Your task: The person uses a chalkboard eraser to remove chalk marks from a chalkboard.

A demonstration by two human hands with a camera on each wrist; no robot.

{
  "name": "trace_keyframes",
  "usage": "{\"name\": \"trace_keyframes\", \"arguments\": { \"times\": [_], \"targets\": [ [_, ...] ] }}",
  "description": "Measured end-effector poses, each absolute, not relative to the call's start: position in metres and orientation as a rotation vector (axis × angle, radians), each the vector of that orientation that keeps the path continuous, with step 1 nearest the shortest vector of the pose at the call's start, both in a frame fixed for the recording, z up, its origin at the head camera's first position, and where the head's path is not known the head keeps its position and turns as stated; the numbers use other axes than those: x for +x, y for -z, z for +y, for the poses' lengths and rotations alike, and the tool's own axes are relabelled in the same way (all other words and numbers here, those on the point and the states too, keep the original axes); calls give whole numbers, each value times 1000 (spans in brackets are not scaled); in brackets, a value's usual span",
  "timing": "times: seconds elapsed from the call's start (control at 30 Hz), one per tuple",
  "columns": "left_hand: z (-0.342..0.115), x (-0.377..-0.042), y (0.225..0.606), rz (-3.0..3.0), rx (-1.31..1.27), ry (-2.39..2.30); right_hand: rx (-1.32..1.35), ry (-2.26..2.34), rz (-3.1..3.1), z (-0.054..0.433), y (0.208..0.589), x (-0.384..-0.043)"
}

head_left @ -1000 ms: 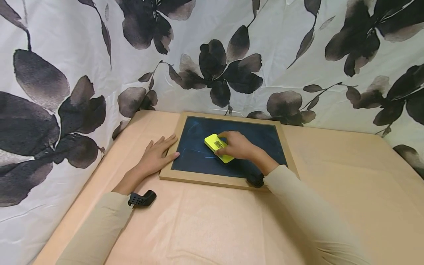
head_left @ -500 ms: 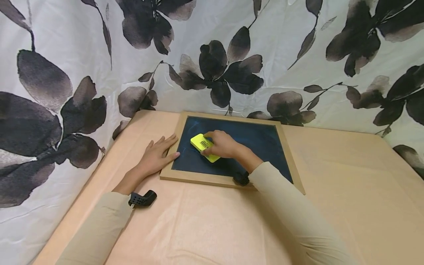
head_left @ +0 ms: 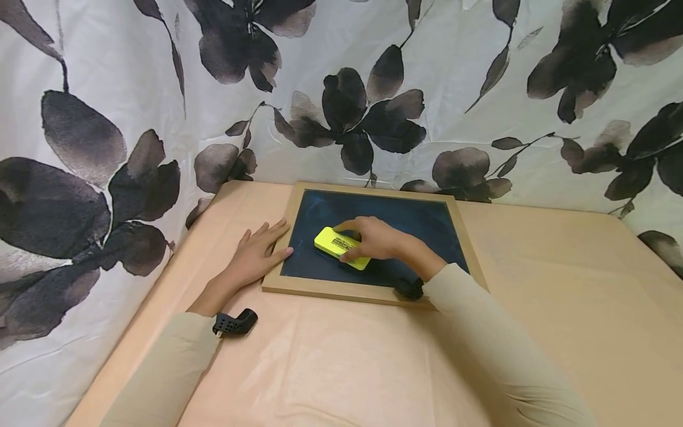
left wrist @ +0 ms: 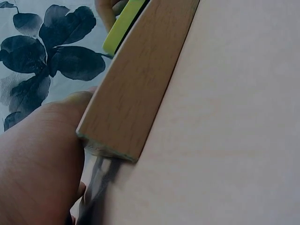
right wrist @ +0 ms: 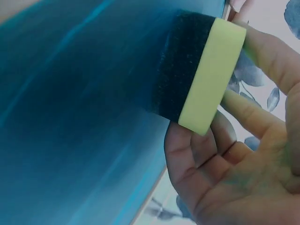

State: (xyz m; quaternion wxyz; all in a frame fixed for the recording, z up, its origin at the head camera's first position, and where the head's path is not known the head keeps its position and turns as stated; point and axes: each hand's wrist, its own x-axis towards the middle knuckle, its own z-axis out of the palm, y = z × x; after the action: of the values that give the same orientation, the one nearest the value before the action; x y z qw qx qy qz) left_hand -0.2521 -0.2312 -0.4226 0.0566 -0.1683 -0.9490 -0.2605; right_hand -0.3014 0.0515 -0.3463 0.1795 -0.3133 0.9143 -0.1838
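Observation:
A yellow board eraser (head_left: 341,248) with a black felt underside is gripped between the thumb and fingers of my right hand (head_left: 376,238). In the right wrist view the felt of the eraser (right wrist: 211,75) lies against the dark surface, where faint blue chalk streaks show. That surface belongs to a small wood-framed chalkboard (head_left: 421,222) lying on the table. My left hand (head_left: 255,255) rests with spread, straight fingers on the board's left frame, thumb over the inner edge. Close up in the left wrist view, the wooden frame (left wrist: 136,84) stands beside the left hand's thumb side.
A peach-coloured cloth (head_left: 341,356) covers the table around the board. Behind and to the left hangs a white curtain (head_left: 469,35) with dark flowers, meeting the table's back edge. Black wrist cameras are strapped on both wrists, the left camera (head_left: 235,323) near the cloth.
My right hand moved the eraser left across the board, then slightly back right and nearer, turning it a little. Chalk marks at the board's left have faded. The left hand stays on the frame.

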Motion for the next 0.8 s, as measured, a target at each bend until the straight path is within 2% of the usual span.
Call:
{"name": "trace_keyframes", "arguments": {
  "times": [0.5,0.8],
  "targets": [
    [-232,-252,422,-2878,-533,790,-738,508,2682,146,348,-305],
    [-233,-253,426,-2871,-537,799,-644,544,2729,197,347,-295]
  ]
}}
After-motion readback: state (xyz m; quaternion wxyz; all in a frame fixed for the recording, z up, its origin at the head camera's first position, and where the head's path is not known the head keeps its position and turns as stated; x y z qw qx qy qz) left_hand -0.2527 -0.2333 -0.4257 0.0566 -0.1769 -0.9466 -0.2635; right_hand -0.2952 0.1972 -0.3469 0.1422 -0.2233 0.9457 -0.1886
